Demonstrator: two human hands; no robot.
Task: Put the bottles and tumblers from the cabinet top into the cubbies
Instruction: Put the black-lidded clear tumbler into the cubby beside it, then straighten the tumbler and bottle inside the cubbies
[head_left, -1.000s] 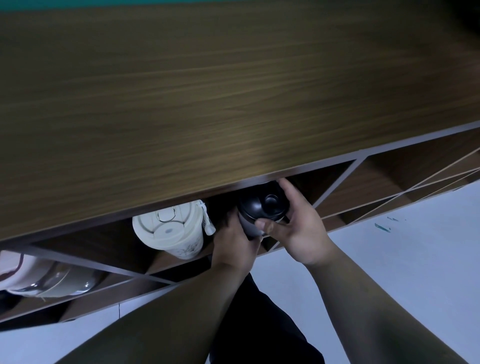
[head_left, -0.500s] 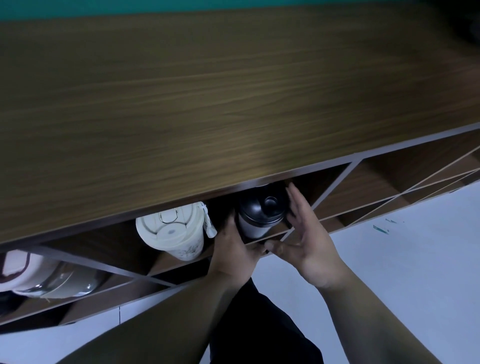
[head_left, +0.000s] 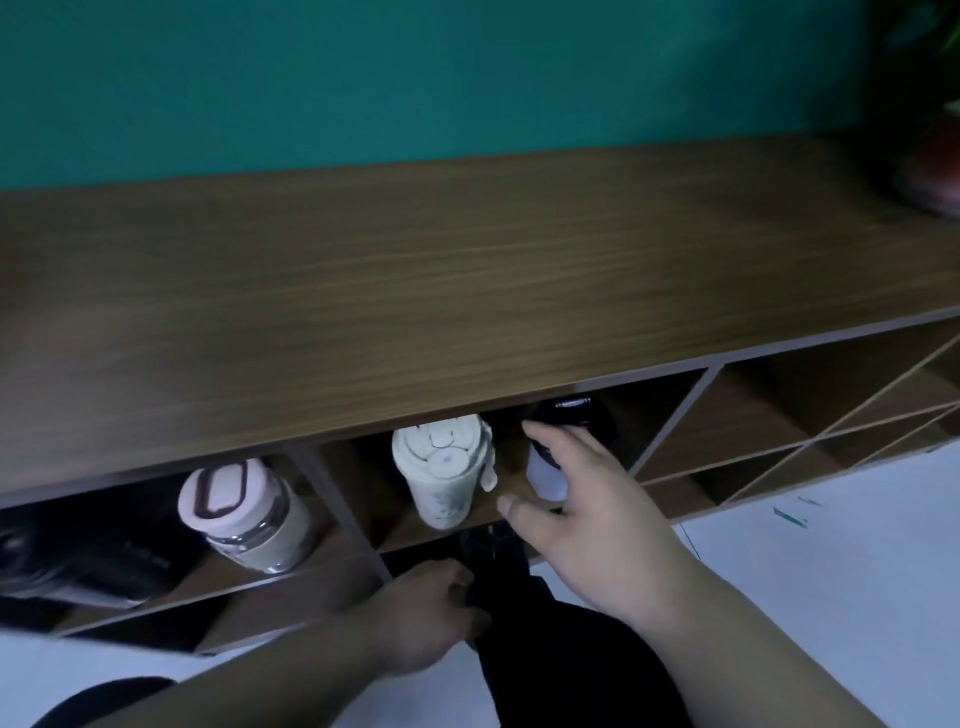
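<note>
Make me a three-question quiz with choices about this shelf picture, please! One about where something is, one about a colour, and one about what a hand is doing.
1. Where is the black-lidded bottle?
A. on the cabinet top
B. in the same cubby as the cream tumbler
C. on the floor

2. What colour is the wall?
A. teal green
B. yellow
C. red

3. What is the right hand doing?
A. gripping the cream tumbler
B. spread open beside the black-lidded bottle
C. lying flat on the cabinet top

Answers:
1 B, both stand between the same dividers.
2 A, teal shows above the cabinet.
3 B, its fingers are apart, closed on nothing.
</note>
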